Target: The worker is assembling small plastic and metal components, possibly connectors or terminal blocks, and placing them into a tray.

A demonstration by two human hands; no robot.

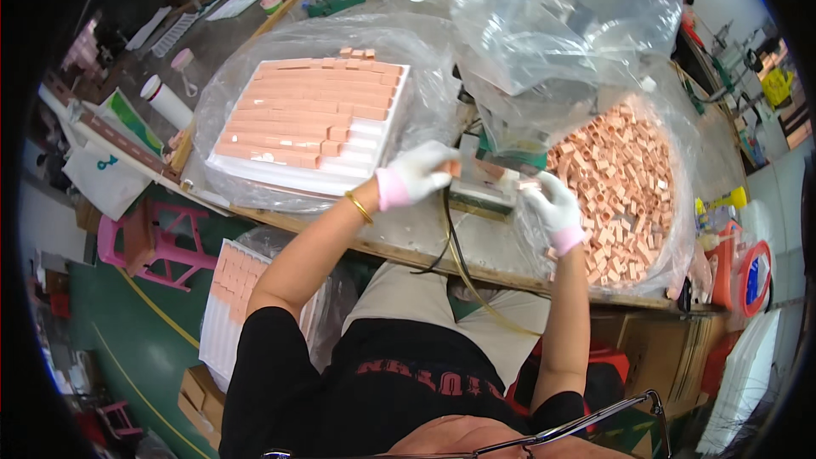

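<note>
My left hand (419, 173), in a white glove with a pink cuff, pinches a small salmon-coloured hollow block (451, 168) left of a small bench fixture (483, 193). On the fixture's right side, my right hand (557, 206), gloved alike, has its fingers closed around a small pinkish piece (528, 183), partly hidden by the fingertips. Many loose salmon hollow blocks (616, 195) are heaped in clear plastic beside my right hand. Beyond my left forearm, a white ridged tray (361, 143) carries rows of similar blocks (314, 93), with bare grooves at its near right.
A large clear plastic bag (565, 17) rises behind the fixture. Cables (455, 242) hang over the table edge to my lap. A second partly filled tray (225, 319) stands low on the left, near a pink stool (157, 242). A white cylinder (166, 102) lies at the left.
</note>
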